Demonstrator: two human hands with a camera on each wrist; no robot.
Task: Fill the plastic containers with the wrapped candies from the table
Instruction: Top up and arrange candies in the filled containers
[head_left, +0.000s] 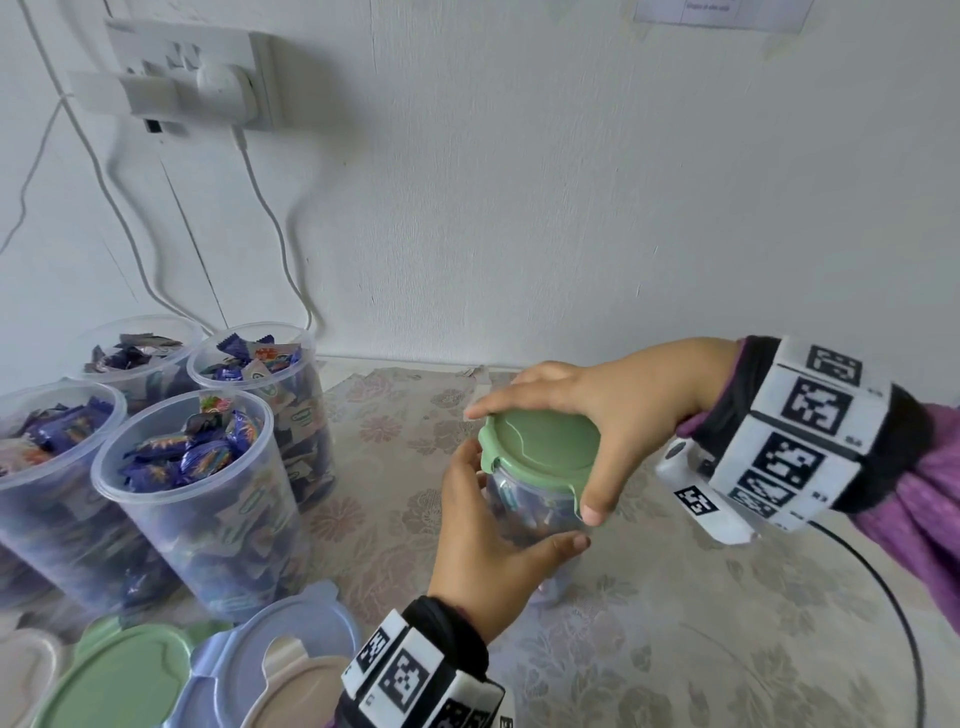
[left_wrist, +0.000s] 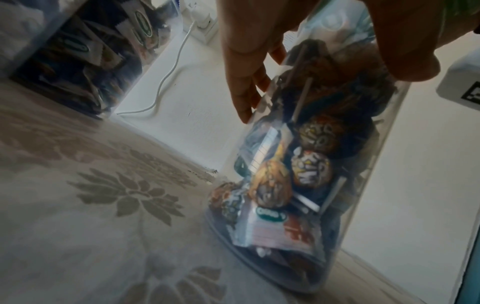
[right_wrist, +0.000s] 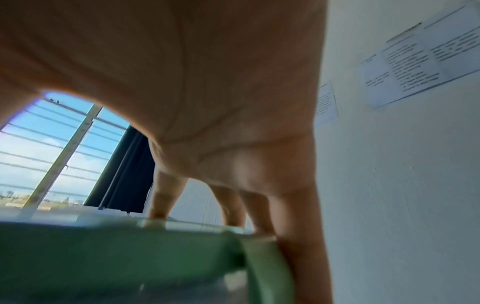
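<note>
**Now capping a filled container**

Evidently the filling of this one container (head_left: 535, 512) is over and the closing step is in hand. It stands on the patterned surface (head_left: 675, 623), right of centre, packed with wrapped candies (left_wrist: 306, 170), some of them on sticks. The left hand (head_left: 485, 545) wraps round its clear wall, thumb in front and fingers behind, steadying it. The right hand (head_left: 618, 410) arches over the green lid (head_left: 543, 449), fingertips (right_wrist: 158, 214) on the far rim and thumb hooked down over the near edge, so it grasps the lid from above. The lid sits a little tilted on the mouth, so it does not look fully seated; whether any clip has caught I cannot tell.

The next move probably calls for pressing the lid level all round while the left hand keeps the container from tipping.

At the left stand four open containers (head_left: 197, 499), heaped with candies and not yet lidded. Spare lids (head_left: 130, 680) lie in front of them, near the edge, so capping likely goes on there.
</note>
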